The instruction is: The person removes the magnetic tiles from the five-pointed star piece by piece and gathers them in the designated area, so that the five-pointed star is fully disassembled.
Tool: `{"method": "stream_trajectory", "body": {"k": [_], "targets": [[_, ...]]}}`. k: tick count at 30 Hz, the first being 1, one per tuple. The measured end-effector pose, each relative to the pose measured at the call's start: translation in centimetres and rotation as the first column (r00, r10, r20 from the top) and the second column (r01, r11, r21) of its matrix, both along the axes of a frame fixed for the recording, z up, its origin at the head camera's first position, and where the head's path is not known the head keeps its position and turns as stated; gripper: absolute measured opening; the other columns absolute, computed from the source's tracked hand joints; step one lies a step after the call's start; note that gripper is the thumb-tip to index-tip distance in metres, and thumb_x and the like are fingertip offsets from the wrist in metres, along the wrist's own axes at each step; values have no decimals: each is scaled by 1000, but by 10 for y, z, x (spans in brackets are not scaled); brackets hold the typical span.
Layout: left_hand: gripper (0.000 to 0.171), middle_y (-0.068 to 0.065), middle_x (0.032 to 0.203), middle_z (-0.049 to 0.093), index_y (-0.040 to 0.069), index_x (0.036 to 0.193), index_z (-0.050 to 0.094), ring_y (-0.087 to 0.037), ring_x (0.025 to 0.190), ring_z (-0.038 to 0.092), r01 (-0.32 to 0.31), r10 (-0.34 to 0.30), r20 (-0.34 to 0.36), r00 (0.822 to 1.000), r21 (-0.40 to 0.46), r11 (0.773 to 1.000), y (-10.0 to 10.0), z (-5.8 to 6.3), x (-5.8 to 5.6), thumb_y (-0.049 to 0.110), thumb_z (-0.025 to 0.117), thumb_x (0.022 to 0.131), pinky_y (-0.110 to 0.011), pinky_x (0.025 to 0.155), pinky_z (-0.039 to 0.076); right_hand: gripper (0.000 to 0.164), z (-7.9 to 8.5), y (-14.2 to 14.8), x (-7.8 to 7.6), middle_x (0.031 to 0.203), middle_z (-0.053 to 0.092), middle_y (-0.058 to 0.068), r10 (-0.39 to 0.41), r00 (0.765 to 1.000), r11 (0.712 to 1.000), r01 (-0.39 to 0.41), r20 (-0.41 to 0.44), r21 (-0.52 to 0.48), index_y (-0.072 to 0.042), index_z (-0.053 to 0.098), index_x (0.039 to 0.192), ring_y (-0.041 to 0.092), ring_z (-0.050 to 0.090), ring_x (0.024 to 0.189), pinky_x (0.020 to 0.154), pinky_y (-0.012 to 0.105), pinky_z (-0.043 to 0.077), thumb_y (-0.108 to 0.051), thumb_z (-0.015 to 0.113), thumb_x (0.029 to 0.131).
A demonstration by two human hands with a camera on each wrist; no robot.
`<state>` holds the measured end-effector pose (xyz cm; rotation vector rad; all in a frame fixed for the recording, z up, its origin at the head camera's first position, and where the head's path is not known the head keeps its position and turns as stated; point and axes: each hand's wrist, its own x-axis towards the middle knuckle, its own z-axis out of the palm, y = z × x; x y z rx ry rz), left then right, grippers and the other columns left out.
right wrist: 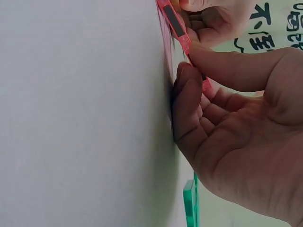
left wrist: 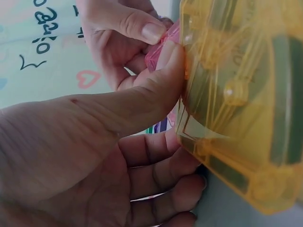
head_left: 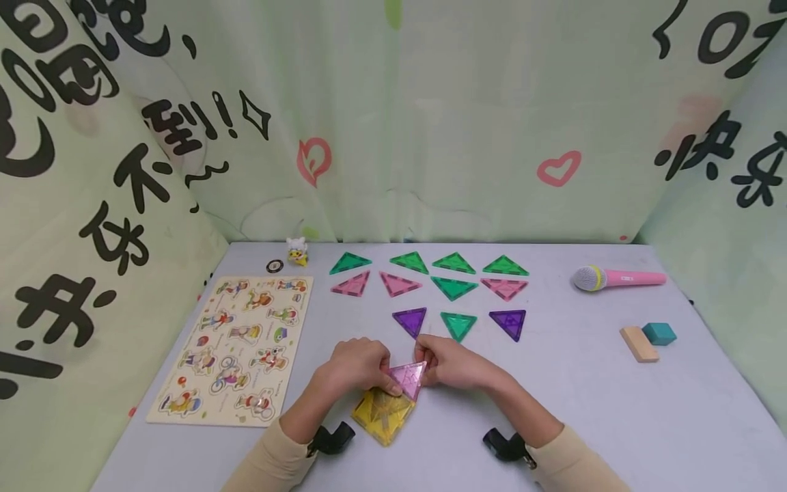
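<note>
Between my hands, just above the table's near middle, is a yellow translucent magnetic tile piece (head_left: 382,418), square in outline, with a pink triangular magnetic tile (head_left: 408,376) at its upper right edge. My left hand (head_left: 361,365) grips the yellow piece, thumb on top and fingers behind it; that thumb tip overlaps the pink tile in the left wrist view. With thumb and index finger, my right hand (head_left: 451,362) pinches a corner of the pink tile (right wrist: 176,23). Past the hands lie purple triangles (head_left: 410,320) and a green triangle (head_left: 458,325).
Further back, several green (head_left: 453,262) and pink triangles (head_left: 401,283) lie in rows. A wooden picture board (head_left: 230,348) is on the left, near a small figurine (head_left: 298,251) and black ring (head_left: 274,266). At right are a pink toy microphone (head_left: 617,278) and two blocks (head_left: 639,344).
</note>
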<state>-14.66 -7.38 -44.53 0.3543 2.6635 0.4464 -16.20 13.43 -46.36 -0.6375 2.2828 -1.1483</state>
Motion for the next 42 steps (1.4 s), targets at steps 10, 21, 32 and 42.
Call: {"method": "stream_trajectory", "body": {"k": [10,21,32,42], "targets": [[37,6,59,48,20,66,60,-11,60,47,71,-71,21,997,16,997,-6,1,-1,48,82,75,-27,58,32,10,9,4,1,72,54,4,-81,995,992,86,54,-97,-1,57,88,16,49,61,57,28,44,3,58,79],[46,7,65,51,22,75,54,-11,63,49,160,-151,89,985,-105,981,-4,10,9,54,87,66,-29,61,31,6,10,1,-14,78,67,9,-402,915,903,401,28,-156,-3,62,93,19,60,67,63,29,50,-6,65,89],[44,7,64,53,22,72,57,-11,62,49,198,-190,72,979,-126,972,2,11,9,53,86,67,-29,60,32,6,4,-41,-29,74,69,9,-416,909,896,403,-30,-187,-5,64,90,21,65,63,59,26,51,-8,69,90],[43,8,62,51,21,70,57,-9,60,48,228,-221,67,973,-137,964,-3,10,6,53,86,68,-28,56,32,8,-3,-64,-34,70,68,8,-392,917,909,374,-73,-186,-3,65,91,16,61,58,58,27,52,-10,69,91]]}}
